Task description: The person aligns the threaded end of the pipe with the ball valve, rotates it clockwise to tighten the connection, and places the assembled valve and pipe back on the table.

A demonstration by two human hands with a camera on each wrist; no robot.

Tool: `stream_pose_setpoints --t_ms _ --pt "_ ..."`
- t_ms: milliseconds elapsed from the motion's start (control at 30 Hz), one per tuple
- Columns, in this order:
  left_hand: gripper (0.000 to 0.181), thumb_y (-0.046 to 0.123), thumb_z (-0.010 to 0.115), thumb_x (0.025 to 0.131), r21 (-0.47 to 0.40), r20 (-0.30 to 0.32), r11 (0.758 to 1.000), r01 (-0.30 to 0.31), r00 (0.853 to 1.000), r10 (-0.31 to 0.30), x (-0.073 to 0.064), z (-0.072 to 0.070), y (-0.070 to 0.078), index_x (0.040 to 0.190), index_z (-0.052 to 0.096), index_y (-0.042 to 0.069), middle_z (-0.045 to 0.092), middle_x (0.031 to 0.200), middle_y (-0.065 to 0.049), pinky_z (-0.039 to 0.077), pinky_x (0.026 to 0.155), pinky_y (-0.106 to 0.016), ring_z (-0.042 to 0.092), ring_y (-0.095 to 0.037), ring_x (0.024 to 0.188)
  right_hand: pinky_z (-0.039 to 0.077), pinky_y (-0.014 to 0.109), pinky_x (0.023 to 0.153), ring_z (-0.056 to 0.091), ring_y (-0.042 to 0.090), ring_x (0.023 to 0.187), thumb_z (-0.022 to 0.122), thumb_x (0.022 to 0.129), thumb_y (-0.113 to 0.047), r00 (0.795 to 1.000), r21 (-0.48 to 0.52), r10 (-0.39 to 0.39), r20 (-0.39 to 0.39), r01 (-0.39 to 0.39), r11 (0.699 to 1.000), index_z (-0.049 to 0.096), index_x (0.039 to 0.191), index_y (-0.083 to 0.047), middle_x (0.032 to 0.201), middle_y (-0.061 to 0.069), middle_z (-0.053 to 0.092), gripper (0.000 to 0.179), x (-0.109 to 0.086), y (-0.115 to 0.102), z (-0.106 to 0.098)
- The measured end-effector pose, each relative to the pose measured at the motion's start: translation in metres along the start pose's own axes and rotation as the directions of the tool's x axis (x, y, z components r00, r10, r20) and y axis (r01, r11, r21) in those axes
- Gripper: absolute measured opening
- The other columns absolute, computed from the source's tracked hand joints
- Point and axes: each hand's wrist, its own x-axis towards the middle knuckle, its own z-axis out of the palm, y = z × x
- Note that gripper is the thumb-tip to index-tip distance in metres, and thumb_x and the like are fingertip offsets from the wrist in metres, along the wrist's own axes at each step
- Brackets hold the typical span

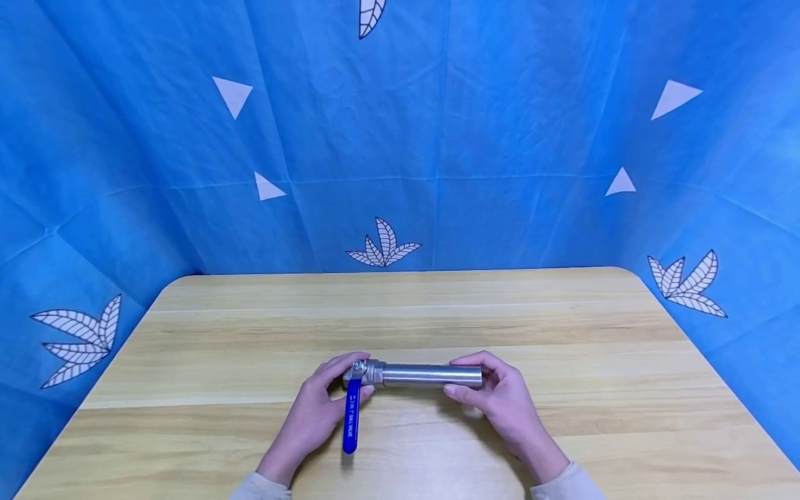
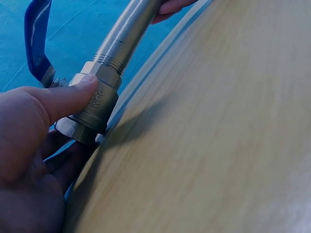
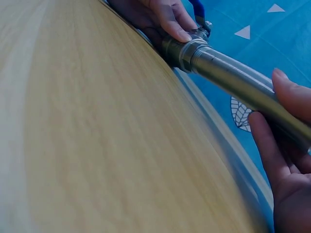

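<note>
A metal ball valve (image 2: 95, 109) with a blue lever handle (image 1: 352, 420) is joined to a straight steel pipe (image 1: 425, 375); a few threads show at the joint in the left wrist view. My left hand (image 1: 319, 406) grips the valve body, thumb on the near side and fingers on the far side. At the pipe's free end, my right hand (image 1: 503, 399) holds it between thumb and fingers. The pipe lies crosswise before me, with the lever pointing toward me. In the right wrist view, the right thumb (image 3: 291, 94) lies along the pipe.
A light wood-grain table (image 1: 400, 312) spreads beneath both hands. Blue cloth (image 1: 437, 139) with white triangles and leaf prints hangs behind it and on both sides. Shadows of the hands and pipe fall on the tabletop.
</note>
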Motion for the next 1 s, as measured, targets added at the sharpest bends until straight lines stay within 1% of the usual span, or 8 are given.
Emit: stream_pose_setpoints --t_ms 167,367,400,467,600,667,800,1000 --pt "0.053 0.026 0.084 0.095 -0.013 0.005 1.0 0.008 1.0 -0.008 -0.0005 -0.0002 -0.0004 0.143 0.068 0.039 0.062 0.155 0.003 0.043 0.125 -0.059 0.05 -0.034 0.151 0.062 0.022 0.085 0.071 0.012 0.095 0.091 0.081 0.0 1.0 -0.021 0.015 -0.021 -0.015 1.0 0.072 0.121 0.005 0.104 -0.001 0.076 0.045 -0.0002 -0.0008 0.0009" --pt "0.054 0.024 0.085 0.093 -0.003 -0.001 1.0 0.003 1.0 -0.003 0.0 0.0003 -0.0011 0.143 0.068 0.038 0.062 0.155 0.003 0.043 0.124 -0.059 0.051 -0.034 0.151 0.063 0.024 0.082 0.072 0.012 0.09 0.09 0.084 -0.004 0.999 -0.062 0.015 -0.038 -0.017 0.998 0.074 0.119 0.002 0.1 -0.001 0.077 0.039 -0.001 -0.0013 0.0015" --pt "0.054 0.025 0.085 0.094 0.001 -0.001 1.0 -0.004 1.0 0.004 -0.0001 0.0002 -0.0011 0.143 0.068 0.038 0.062 0.155 0.002 0.044 0.124 -0.06 0.051 -0.035 0.151 0.063 0.025 0.082 0.073 0.013 0.089 0.09 0.085 -0.005 0.999 -0.062 0.016 -0.038 -0.018 0.998 0.074 0.118 0.002 0.099 0.0 0.077 0.038 -0.001 -0.0014 0.0017" --pt "0.054 0.025 0.085 0.093 -0.001 0.0 1.0 0.002 1.0 -0.002 0.0001 0.0001 -0.0006 0.143 0.068 0.039 0.062 0.155 0.003 0.043 0.125 -0.059 0.051 -0.034 0.151 0.065 0.027 0.081 0.075 0.014 0.086 0.089 0.086 -0.006 0.999 -0.055 0.022 -0.035 -0.024 0.998 0.074 0.118 0.003 0.099 0.003 0.077 0.036 -0.0011 -0.0013 0.0022" --pt "0.053 0.026 0.084 0.094 0.002 0.001 1.0 -0.013 1.0 0.013 -0.0003 0.0001 0.0003 0.143 0.068 0.039 0.062 0.155 0.002 0.043 0.124 -0.06 0.051 -0.035 0.151 0.069 0.034 0.078 0.079 0.021 0.079 0.086 0.09 -0.009 0.998 -0.042 0.047 -0.031 -0.049 0.998 0.073 0.116 0.004 0.097 0.011 0.078 0.032 -0.001 -0.0014 0.0039" --pt "0.053 0.026 0.084 0.094 0.002 -0.001 1.0 -0.011 1.0 0.011 -0.0001 0.0003 0.0003 0.143 0.068 0.039 0.062 0.155 0.002 0.043 0.124 -0.06 0.051 -0.034 0.151 0.069 0.037 0.076 0.079 0.023 0.077 0.085 0.091 -0.01 0.998 -0.046 0.058 -0.031 -0.059 0.997 0.072 0.115 0.004 0.096 0.015 0.078 0.03 -0.0009 -0.0017 0.0048" --pt "0.054 0.024 0.085 0.093 0.002 -0.004 1.0 -0.008 1.0 0.008 0.0004 0.0009 -0.0001 0.143 0.068 0.039 0.063 0.154 0.004 0.044 0.124 -0.059 0.052 -0.032 0.15 0.069 0.038 0.074 0.079 0.025 0.076 0.084 0.093 -0.011 0.997 -0.06 0.067 -0.034 -0.069 0.996 0.072 0.114 0.003 0.095 0.021 0.078 0.028 -0.0006 -0.0025 0.0059" --pt "0.054 0.024 0.084 0.094 0.008 -0.002 1.0 0.015 1.0 -0.015 0.0007 0.0012 -0.0007 0.143 0.068 0.041 0.062 0.155 0.005 0.042 0.125 -0.059 0.05 -0.032 0.152 0.069 0.035 0.073 0.078 0.024 0.077 0.084 0.093 -0.013 0.997 -0.071 0.072 -0.034 -0.074 0.995 0.073 0.114 0.002 0.096 0.021 0.077 0.028 -0.0008 -0.0025 0.006"
